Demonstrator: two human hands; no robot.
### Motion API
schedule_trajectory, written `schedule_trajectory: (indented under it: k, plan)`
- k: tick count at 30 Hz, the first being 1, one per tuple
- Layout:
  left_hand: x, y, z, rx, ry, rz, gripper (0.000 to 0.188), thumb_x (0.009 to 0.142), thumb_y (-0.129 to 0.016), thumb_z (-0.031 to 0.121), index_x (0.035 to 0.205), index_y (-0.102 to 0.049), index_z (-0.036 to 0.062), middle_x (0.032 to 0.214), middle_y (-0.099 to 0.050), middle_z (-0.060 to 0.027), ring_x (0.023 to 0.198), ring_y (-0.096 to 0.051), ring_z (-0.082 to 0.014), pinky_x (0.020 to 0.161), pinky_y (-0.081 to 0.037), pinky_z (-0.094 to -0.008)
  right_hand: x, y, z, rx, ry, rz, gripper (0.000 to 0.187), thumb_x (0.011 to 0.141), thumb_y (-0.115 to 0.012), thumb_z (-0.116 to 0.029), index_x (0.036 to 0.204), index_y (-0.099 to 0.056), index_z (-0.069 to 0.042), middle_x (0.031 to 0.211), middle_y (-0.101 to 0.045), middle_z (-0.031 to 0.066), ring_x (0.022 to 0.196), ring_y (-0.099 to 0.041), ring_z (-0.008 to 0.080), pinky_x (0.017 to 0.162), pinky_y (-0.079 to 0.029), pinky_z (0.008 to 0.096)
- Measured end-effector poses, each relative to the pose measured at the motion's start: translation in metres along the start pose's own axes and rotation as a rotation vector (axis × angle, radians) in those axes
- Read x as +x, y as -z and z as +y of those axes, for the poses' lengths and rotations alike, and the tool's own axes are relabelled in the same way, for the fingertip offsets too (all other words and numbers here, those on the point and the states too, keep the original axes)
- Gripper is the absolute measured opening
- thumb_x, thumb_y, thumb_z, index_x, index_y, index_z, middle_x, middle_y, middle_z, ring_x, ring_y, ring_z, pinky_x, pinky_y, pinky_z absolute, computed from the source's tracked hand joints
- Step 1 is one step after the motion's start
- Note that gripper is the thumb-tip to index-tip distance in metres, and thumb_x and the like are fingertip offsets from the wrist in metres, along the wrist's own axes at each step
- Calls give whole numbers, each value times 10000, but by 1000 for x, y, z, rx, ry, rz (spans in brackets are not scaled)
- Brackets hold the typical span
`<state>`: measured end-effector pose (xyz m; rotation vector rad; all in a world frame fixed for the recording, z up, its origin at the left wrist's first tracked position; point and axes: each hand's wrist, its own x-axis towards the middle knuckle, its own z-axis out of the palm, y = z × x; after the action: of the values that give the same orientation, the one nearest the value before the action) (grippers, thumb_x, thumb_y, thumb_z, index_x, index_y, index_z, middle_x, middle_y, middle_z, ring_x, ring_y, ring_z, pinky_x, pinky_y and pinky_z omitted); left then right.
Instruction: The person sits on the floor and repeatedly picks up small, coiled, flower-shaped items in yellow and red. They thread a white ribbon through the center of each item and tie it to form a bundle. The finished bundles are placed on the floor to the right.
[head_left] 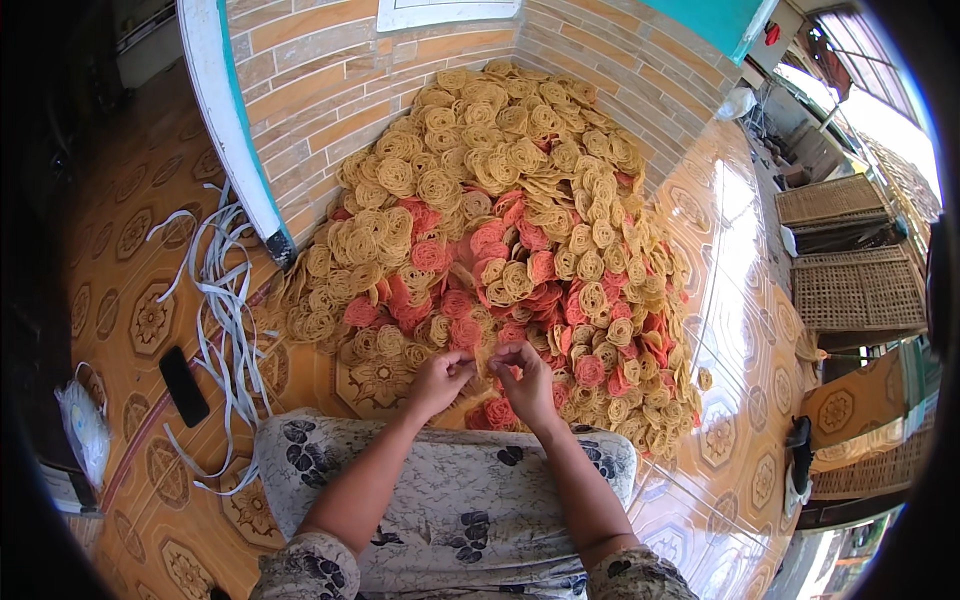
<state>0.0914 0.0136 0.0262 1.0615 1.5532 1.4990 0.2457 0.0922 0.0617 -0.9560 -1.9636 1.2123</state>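
Observation:
In front of my lap, my left hand (440, 384) and my right hand (526, 382) are close together, fingertips pinched. Between them is a thin tan lacy disc (482, 358), seen nearly edge-on and gripped from both sides. Just beyond my fingers rises a large heap of similar coiled, net-like discs. Most are tan (480, 100); coral-red ones (432, 255) lie mixed through its middle and right side. My fingers partly hide the disc's lower edge.
The heap leans into a corner of brick-patterned walls (320, 90). White straps (232, 300) lie tangled on the tiled floor at left, beside a black phone (184, 387) and a clear plastic bag (84, 425). Woven racks (860, 290) stand at right. Patterned cloth (450, 500) covers my lap.

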Motion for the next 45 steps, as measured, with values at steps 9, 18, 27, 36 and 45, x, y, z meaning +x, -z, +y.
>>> schedule_trajectory:
  k: [9, 18, 27, 36, 45]
  plan:
    - [-1, -2, 9, 546, -389, 13, 115, 847, -726, 163, 874, -743, 52, 823, -726, -60, 741, -607, -206, 681, -482, -342, 3, 11, 10, -27, 193, -46, 167, 833, -684, -19, 970, -589, -2, 887, -664, 160, 832, -675, 282, 744, -516, 347]
    - [10, 29, 6, 499, -256, 174, 119, 843, -732, 201, 903, -743, 99, 771, -727, -28, 620, -608, -210, 651, -459, -351, 8, 56, 66, -431, -241, -228, 234, 829, -688, -166, 1025, -678, -38, 1062, -659, 136, 893, -656, 289, 787, -523, 391]
    - [17, 59, -3, 111, -67, 247, 96, 880, -677, 67, 910, -689, -23, 810, -725, -89, 749, -697, -138, 701, -526, -265, -1, -26, 51, -862, 188, -445, 476, 787, -738, -302, 1205, -602, -121, 1131, -580, 119, 1143, -527, 316, 992, -399, 440]
    - [20, 49, -10, -25, -9, 191, 133, 953, -610, 103, 988, -629, -23, 782, -687, -49, 745, -655, -87, 694, -506, -231, 23, -38, 63, -1053, 393, -229, 264, 809, -626, -145, 1070, -659, -138, 1106, -593, 52, 1053, -533, 272, 887, -395, 441]
    - [13, 36, 5, 164, 55, 9, 186, 913, -670, 171, 956, -703, -7, 807, -713, -42, 733, -644, -80, 664, -495, -252, 39, -21, 48, -164, -1, 47, 105, 903, -666, -119, 986, -689, -59, 820, -679, 45, 705, -591, 133, 661, -447, 253]
